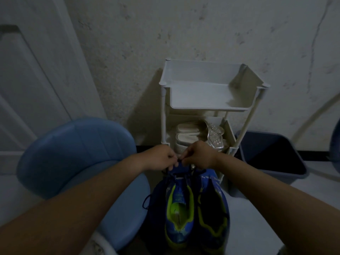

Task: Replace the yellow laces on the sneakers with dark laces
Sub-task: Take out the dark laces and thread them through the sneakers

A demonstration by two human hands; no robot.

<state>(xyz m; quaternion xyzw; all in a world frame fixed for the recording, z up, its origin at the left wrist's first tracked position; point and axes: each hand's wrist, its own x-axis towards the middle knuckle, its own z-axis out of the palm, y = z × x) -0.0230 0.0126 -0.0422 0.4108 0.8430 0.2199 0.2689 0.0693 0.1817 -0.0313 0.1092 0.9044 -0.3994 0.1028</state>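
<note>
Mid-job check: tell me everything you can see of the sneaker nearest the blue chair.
The sneaker is blue, fabric-looking, with yellow-green trim round its opening and insole. It lies heel toward the camera, beside the other sneaker. A dark lace crosses its far end, one loop hanging on the chair side. The left hand and right hand both pinch that lace there. No yellow lace shows. What it rests on is too dark to tell.

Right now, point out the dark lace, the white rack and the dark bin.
dark lace (143, 203): head view, on its loose hanging loop.
white rack (202, 94): head view, on the bare top shelf.
dark bin (257, 144): head view, on the inner far wall.
</note>
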